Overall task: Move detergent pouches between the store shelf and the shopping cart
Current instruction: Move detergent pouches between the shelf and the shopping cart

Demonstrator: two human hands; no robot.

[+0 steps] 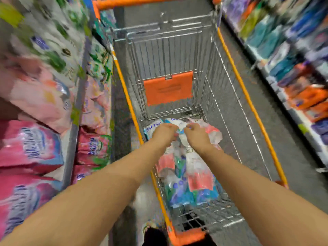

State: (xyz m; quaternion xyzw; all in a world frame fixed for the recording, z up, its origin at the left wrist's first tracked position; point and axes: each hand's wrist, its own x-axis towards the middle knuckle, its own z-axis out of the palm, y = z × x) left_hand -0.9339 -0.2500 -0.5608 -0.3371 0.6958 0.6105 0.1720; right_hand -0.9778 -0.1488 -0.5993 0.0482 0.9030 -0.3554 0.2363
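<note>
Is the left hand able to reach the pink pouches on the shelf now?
Probably yes: the pink pouches lie unblocked, close on that side. The left hand, gripping a pouch in the cart, must first lift out.

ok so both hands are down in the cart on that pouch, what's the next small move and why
Probably lift the white and blue pouch straight up, clear of the cart rim. The left hand and right hand both look curled on its top edge, and it rests among other pouches in the basket. Blur leaves the grip uncertain.
</note>
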